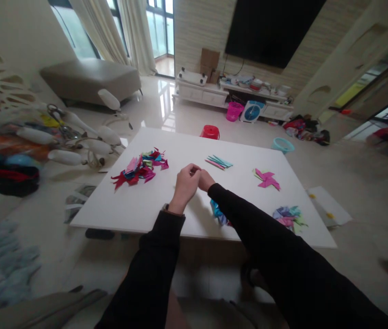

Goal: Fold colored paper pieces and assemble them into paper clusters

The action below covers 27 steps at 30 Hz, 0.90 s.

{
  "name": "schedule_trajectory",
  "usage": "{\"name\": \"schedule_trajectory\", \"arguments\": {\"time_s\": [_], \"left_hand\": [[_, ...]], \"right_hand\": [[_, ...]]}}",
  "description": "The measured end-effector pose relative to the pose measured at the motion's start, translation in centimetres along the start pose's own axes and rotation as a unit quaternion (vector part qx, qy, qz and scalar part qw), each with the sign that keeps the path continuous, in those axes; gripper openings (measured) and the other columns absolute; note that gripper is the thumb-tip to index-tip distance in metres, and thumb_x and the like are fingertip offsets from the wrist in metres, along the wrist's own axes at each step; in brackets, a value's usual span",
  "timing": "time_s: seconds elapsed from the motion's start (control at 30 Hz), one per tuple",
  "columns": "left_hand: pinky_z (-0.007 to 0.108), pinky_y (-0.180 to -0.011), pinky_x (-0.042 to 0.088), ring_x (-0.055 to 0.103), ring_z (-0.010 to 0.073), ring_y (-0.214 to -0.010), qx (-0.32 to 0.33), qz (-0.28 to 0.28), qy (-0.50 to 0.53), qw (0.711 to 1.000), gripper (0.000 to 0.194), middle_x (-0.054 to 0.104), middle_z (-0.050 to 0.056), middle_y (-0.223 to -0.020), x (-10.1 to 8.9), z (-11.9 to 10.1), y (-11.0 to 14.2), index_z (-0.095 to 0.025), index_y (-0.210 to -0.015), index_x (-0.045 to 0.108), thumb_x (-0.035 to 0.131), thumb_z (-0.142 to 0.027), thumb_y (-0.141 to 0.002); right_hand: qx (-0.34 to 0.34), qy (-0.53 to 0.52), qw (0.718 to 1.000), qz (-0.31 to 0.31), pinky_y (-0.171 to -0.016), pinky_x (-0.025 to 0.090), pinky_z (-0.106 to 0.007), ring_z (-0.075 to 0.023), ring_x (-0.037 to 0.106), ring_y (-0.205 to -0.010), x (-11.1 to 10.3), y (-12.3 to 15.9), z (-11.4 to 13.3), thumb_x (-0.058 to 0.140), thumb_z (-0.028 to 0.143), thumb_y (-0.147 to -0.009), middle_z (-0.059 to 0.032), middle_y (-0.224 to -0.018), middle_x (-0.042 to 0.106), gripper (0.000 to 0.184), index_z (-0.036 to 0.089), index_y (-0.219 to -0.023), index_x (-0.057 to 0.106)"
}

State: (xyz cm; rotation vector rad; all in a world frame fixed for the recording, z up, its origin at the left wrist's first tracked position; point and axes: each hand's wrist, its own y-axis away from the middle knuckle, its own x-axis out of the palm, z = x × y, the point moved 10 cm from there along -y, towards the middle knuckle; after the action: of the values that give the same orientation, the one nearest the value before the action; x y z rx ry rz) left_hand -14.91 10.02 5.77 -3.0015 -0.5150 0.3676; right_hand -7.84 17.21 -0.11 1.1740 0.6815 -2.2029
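Observation:
My left hand [186,182] and my right hand [206,179] meet above the middle of the white table [176,210]. Their fingers are curled together in a pinch, and whatever lies between them is hidden. Just beyond is a small bundle of teal and pink folded paper strips [218,162]. Partly behind my right forearm lies a pile of blue folded paper [217,213]. To the left spreads a heap of red, pink and blue folded paper pieces [141,169]. Over on the right rests a pink and green paper pinwheel [267,179].
A pile of purple, pink and green folded paper [288,217] sits near the table's right front corner. Past the far edge stand a red bucket [210,132] and a light blue basin [283,145] on the floor. White lamp arms [94,146] reach near the left edge.

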Motion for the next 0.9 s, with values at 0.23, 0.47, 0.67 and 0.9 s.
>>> {"name": "schedule_trajectory", "arguments": {"time_s": [0.23,0.47,0.67,0.9], "left_hand": [[0.026,-0.061,0.048,0.066,0.0162,-0.067,-0.022,0.079,0.027,0.996,0.015,0.071,0.005,-0.080,4.7,1.0,1.1,-0.016,-0.085,0.069,0.061,-0.026,-0.078],[0.028,-0.067,0.055,0.070,0.0185,-0.075,-0.033,0.225,0.041,0.973,0.022,0.073,0.008,-0.085,12.9,2.1,4.2,-0.015,-0.096,0.072,0.071,-0.029,-0.078],[0.035,-0.083,0.059,0.072,0.0200,-0.088,-0.123,0.283,0.143,0.940,0.045,0.073,0.013,-0.104,17.0,3.4,5.9,-0.014,-0.123,0.067,0.075,-0.034,-0.083],[0.038,-0.087,0.060,0.073,0.0180,-0.085,-0.141,0.268,0.176,0.937,0.044,0.071,0.011,-0.107,19.1,4.3,5.3,-0.017,-0.120,0.069,0.077,-0.035,-0.081]], "right_hand": [[0.127,-0.072,0.970,-0.194,-0.070,0.052,-0.032,-0.0184,0.065,-0.071,-14.5,18.1,-9.5,0.063,0.026,-0.087,-0.0042,-0.079,0.072,0.010,0.019,-0.084,0.069],[0.122,-0.045,0.967,-0.217,-0.072,0.051,-0.033,-0.0191,0.065,-0.075,-15.5,25.1,-10.6,0.061,0.022,-0.089,-0.0044,-0.081,0.071,0.008,0.020,-0.084,0.067],[0.004,-0.016,0.987,-0.160,-0.074,0.048,-0.033,-0.0202,0.062,-0.080,-14.7,22.8,-8.6,0.054,0.015,-0.095,-0.0057,-0.083,0.067,0.015,0.021,-0.086,0.064],[-0.026,-0.004,0.991,-0.130,-0.075,0.047,-0.034,-0.0221,0.059,-0.084,-14.4,22.2,-8.2,0.049,0.013,-0.098,-0.0067,-0.086,0.065,0.019,0.023,-0.091,0.063]]}}
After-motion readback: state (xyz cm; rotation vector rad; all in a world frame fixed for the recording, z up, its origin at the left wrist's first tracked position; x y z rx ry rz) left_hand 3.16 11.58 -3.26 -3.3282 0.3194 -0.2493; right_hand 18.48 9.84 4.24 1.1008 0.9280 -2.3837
